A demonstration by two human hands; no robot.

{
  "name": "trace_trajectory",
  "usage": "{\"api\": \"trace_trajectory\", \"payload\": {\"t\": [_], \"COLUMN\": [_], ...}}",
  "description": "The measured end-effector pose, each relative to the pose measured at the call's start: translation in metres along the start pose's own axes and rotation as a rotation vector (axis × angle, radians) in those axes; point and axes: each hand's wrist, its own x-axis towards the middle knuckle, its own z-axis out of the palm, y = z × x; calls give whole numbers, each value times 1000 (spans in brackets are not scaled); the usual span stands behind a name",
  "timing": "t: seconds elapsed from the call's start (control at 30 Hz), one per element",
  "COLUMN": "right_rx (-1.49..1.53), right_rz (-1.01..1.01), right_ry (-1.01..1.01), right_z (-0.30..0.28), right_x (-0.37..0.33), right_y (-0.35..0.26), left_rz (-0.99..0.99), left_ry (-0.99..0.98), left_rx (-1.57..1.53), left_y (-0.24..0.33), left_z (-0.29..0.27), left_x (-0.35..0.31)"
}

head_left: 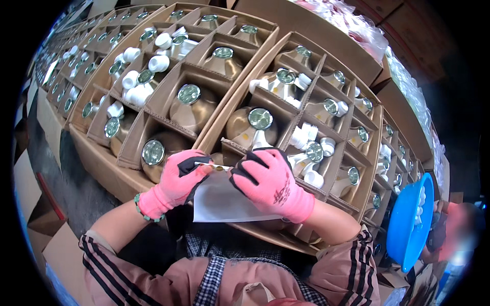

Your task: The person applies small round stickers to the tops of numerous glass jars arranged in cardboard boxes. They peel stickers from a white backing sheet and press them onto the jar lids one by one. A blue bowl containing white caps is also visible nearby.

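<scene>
Both my hands wear pink gloves with black palms, and they meet at the near edge of the open cartons. My left hand (176, 176) pinches the upper edge of a white sheet of paper (224, 205). Close beside it, my right hand (275, 183) has its fingers bent at the same edge, where small gold spots show on a narrow strip. What the right fingertips hold is hidden. Just beyond the hands stands a gold-coloured round bottle (244, 127) with a clear glassy top, in a cardboard compartment. The sheet hangs down in front of the carton.
Cardboard dividers (212, 125) separate several similar bottles. White plastic caps (159, 63) lie among them. At the right, a person (451, 232) is beside a blue basin (408, 229) with white pieces inside. Clear plastic-wrapped goods (352, 23) fill a carton at the back.
</scene>
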Motion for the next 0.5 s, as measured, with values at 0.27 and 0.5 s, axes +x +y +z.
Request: {"api": "trace_trajectory", "payload": {"t": [0.27,0.5], "right_rx": [-46,220], "right_rz": [-104,-46], "right_ry": [11,38], "right_z": [6,-2], "right_x": [-8,1], "right_y": [1,7], "left_rz": [46,11], "left_ry": [-47,-40], "left_rx": [24,37], "left_y": [2,8], "left_z": [1,1], "left_x": [3,1]}}
